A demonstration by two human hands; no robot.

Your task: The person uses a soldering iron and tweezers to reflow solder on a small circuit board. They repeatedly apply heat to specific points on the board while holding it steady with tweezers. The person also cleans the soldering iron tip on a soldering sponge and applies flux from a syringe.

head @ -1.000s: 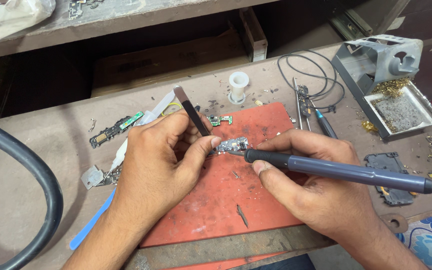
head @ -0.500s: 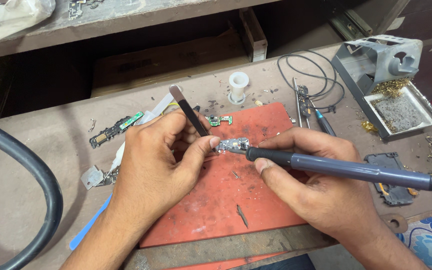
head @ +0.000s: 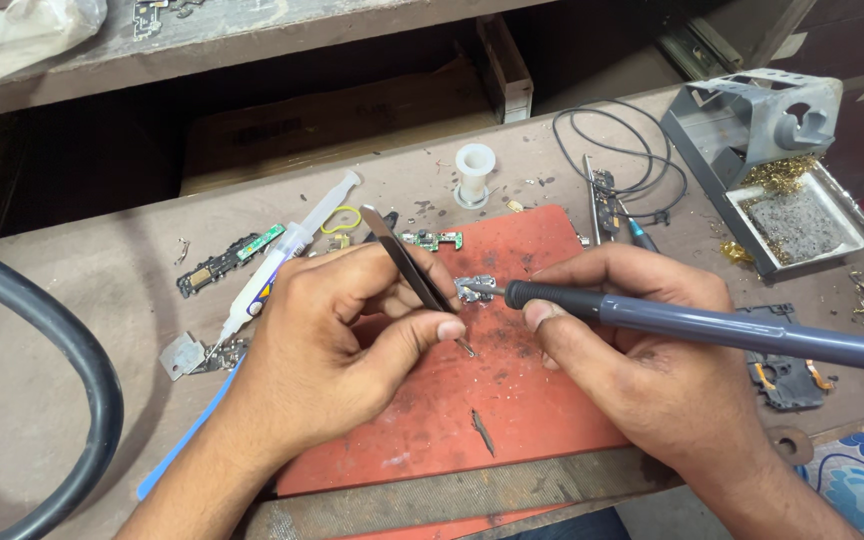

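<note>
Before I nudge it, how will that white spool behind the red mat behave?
The white spool looks empty and plastic, so probably light. It stands upright on a flange; a push would likely slide or tip it. On its side it could roll toward the black cable.

Far left, on the shelf [head: 252, 30] above your bench, you have a crumpled clear plastic bag [head: 27, 40] lying at the corner, pale and see-through, its contents too unclear to tell. Left of your left hand [head: 342, 350], a slim white syringe tube [head: 277, 260] lies slantwise on the bench, and its barrel carries a small wrapped label [head: 264, 290] in dark and reddish tones. You have no signs or screens in view.
</note>
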